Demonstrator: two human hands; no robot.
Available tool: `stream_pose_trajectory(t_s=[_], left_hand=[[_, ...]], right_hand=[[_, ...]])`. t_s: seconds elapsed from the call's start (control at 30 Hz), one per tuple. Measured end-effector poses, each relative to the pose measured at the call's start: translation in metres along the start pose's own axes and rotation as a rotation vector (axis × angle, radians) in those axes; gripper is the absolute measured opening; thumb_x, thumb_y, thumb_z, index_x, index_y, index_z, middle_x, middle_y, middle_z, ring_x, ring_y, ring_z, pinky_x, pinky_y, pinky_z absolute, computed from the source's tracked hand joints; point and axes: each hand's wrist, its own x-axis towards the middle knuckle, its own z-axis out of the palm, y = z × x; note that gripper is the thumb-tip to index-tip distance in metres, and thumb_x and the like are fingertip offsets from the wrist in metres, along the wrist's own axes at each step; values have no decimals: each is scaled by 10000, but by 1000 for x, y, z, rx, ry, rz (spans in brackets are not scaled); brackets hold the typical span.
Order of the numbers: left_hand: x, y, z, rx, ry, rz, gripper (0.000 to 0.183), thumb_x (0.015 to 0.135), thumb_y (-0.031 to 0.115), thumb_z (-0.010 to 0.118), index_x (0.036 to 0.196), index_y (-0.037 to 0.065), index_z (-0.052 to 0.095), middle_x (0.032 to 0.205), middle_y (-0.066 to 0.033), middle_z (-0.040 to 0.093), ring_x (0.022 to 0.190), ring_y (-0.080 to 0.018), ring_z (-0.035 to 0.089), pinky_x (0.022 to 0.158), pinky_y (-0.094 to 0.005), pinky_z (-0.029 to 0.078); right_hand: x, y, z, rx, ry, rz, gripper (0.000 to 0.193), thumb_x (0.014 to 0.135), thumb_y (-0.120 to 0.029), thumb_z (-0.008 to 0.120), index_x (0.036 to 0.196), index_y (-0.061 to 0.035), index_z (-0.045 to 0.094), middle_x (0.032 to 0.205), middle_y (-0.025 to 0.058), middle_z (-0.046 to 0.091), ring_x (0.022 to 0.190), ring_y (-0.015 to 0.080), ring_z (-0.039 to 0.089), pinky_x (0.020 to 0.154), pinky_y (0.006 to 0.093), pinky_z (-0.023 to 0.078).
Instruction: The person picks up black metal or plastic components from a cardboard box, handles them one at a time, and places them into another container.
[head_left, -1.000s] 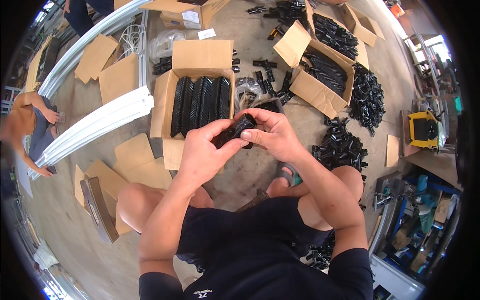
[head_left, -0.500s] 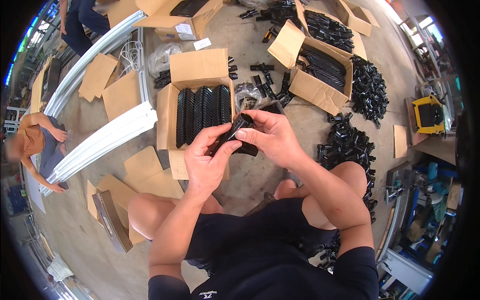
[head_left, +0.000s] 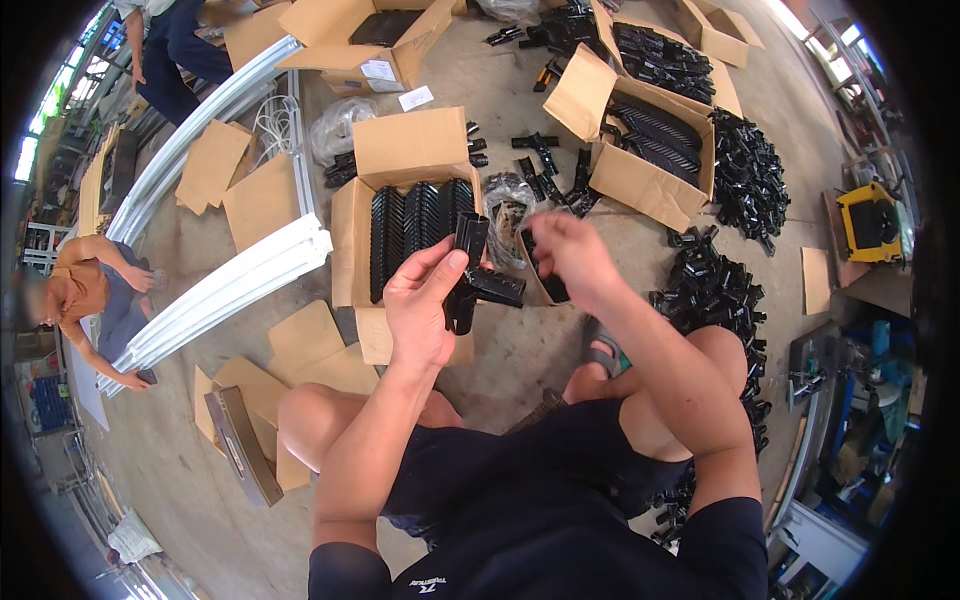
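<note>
Fitting [head_left: 490, 287] glossy black. Carton [head_left: 410, 140] tan; packed rows [head_left: 420, 222] black, chevron-patterned. Shirt [head_left: 570, 500] dark, white print [head_left: 430, 584]. Rails [head_left: 230, 300] white, toward floor's [head_left: 180, 455] left edge.

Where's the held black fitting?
Head view, near centre: the black fitting is in the left hand, left of the right hand, partly hiding the open carton behind.

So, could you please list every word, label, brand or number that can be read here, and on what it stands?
Black shirt: small white logo with lettering, which I won't copy.
White label on the upper-left cardboard box: too small to read.
White card on the floor: any writing too small to read.
</note>
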Motion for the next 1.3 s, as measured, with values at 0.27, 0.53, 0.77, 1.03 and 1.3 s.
stream_pose_trajectory(t_s=[0.27, 0.53, 0.77, 1.03, 1.3], left_hand=[[-2, 2, -11, -41, 37, -42, 284, 985, 70, 657, 1239, -54, 631, 1100, -224, 720, 922, -302, 731, 845, -417, 622], [-3, 8, -5, -58, 67, -22, 216, 955, 8, 684, 1167, -34, 679, 1036, -152, 739, 879, -253, 740, 815, -363, 617], [-9, 2, -3, 32, 98, 69, 226, 943, -18, 694, 1167, -45, 680, 1085, -142, 737, 916, -192, 726, 849, -312, 600], [-9, -6, 13, 201, 125, 260, 265, 928, -49, 704, 1190, -71, 668, 1113, -143, 732, 956, -138, 701, 883, -260, 568], [-3, 2, -4, 353, 177, 361, 200, 925, 43, 742, 1109, -31, 713, 974, -57, 739, 861, -75, 665, 747, -242, 564]], right_hand=[[-29, -34, 21, 88, -155, -15, 221, 1026, -37, 503, 1175, 68, 630, 967, 96, 670, 727, 160, 672, 617, 299, 567], [-43, -59, 35, -109, -131, -132, 139, 995, -86, 644, 1035, -8, 752, 773, -7, 667, 701, 48, 593, 576, 218, 482], [-45, -44, 45, 31, -174, -255, 154, 950, 15, 667, 1093, 39, 717, 957, 70, 748, 832, 78, 670, 754, 231, 551], [-43, -46, 50, 103, -70, -132, 170, 932, 5, 699, 1099, 39, 716, 966, 59, 734, 865, 86, 660, 761, 230, 538], [-32, -32, 74, -35, -30, -273, 192, 953, -49, 674, 1114, 54, 695, 1034, 73, 702, 940, 130, 641, 859, 265, 516]])
